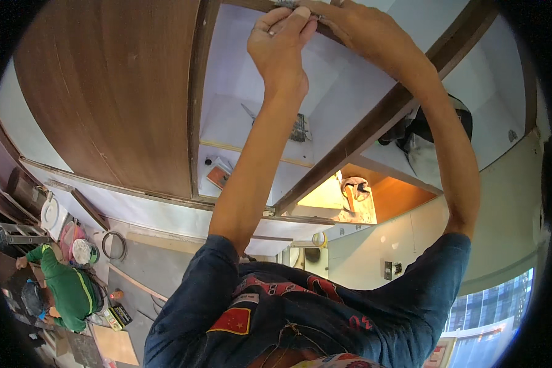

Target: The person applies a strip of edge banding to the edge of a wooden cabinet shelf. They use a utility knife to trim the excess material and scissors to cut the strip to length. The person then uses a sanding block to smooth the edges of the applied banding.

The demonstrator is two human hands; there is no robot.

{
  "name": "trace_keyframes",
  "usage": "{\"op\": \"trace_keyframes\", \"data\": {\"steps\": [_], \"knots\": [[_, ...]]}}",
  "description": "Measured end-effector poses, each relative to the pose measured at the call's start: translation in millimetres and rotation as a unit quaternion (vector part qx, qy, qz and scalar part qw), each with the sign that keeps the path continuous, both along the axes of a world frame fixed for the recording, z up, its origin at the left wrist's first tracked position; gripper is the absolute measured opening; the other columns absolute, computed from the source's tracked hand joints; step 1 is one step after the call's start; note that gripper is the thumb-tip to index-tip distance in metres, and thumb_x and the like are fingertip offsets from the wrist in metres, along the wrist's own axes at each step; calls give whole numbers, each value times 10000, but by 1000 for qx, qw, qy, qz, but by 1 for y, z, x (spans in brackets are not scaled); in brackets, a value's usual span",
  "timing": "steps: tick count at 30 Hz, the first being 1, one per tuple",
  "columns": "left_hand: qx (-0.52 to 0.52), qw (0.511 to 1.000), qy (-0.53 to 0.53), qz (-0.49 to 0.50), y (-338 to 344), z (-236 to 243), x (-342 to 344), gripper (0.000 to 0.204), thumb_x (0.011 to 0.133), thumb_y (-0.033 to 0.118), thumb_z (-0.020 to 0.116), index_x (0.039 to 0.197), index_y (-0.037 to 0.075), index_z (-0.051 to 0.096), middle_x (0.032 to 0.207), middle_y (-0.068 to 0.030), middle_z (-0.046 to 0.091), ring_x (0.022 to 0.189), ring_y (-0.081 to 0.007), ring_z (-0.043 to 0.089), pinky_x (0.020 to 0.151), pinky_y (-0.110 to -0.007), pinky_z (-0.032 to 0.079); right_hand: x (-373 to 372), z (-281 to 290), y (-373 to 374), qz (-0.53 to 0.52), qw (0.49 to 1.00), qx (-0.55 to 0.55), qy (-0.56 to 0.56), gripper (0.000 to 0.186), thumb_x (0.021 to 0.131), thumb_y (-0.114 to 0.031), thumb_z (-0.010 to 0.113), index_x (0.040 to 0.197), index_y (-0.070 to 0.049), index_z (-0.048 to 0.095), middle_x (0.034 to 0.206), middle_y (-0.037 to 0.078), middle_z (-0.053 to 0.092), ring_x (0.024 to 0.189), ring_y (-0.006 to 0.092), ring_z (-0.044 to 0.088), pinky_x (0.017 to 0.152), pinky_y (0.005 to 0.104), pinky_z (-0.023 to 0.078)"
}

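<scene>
At the top edge of the open cabinet, a small grey metal piece (286,4) rests against the brown wooden rail (331,32). My left hand (282,43) is closed at it, thumb and fingers pinched together beside the metal. My right hand (349,23) is curled at the rail just to the right, fingertips partly hidden near the piece. Below my hands, on the white shelves, lie a grey metal item with a pointed end (297,129), a small black round object (208,161) and a reddish packet (218,176). A black-and-white bundle (426,153) lies in the right compartment.
A brown door panel (104,80) is at left. Below are a lit wooden compartment (392,190) with an orange-handled item (349,196) and a window (490,300). At lower left, a person in green (67,285) bends over near a ladder (18,236), buckets (83,251) and boards (113,343).
</scene>
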State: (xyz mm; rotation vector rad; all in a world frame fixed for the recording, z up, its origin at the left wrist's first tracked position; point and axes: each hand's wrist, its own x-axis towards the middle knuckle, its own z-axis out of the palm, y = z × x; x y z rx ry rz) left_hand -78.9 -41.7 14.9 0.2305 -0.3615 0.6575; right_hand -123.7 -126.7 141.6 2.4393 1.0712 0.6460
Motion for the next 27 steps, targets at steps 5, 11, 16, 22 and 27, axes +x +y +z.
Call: {"op": "trace_keyframes", "data": {"steps": [5, 11, 16, 22, 27], "knots": [[12, 1000, -10, -17, 4, -2, -15, 320, 829, 1, 740, 1052, -68, 522, 919, -125, 629, 809, -201, 680, 808, -306, 609, 19, -14, -21, 67, 993, 0, -99, 413, 966, -156, 554, 1371, -231, 539, 1062, 158, 643, 856, 354, 671, 732, 437, 551], [2, 1000, -3, -19, 10, -5, -3, 312, 830, -1, 740, 1044, -67, 522, 925, -130, 636, 816, -216, 687, 809, -311, 611, 14, -10, -4, 35, 999, 8, -40, 347, 1005, -216, 479, 1339, -150, 546, 983, 239, 642, 818, 405, 673, 702, 479, 551], [16, 999, 32, -6, 11, 1, 6, 245, 873, 17, 721, 1059, -30, 568, 993, -91, 633, 870, -156, 660, 798, -245, 578, 13, -2, 4, 19, 1000, -13, -18, 376, 1004, -203, 471, 1374, -168, 529, 989, 241, 641, 826, 395, 677, 705, 469, 557], [-5, 1000, 2, 1, 13, -2, -12, 291, 831, -8, 734, 1031, -63, 530, 936, -131, 642, 818, -209, 686, 806, -307, 609, -3, -1, 7, 0, 999, -21, -32, 383, 1009, -180, 454, 1385, -187, 523, 1004, 243, 641, 831, 401, 678, 715, 463, 557], [9, 1000, -2, -10, 17, -2, -11, 284, 829, -11, 730, 1025, -60, 530, 938, -130, 642, 831, -208, 680, 802, -305, 607, -4, -1, 12, -18, 1000, 0, -11, 371, 1010, -180, 450, 1372, -182, 533, 1015, 241, 643, 836, 404, 679, 719, 468, 555]]}}
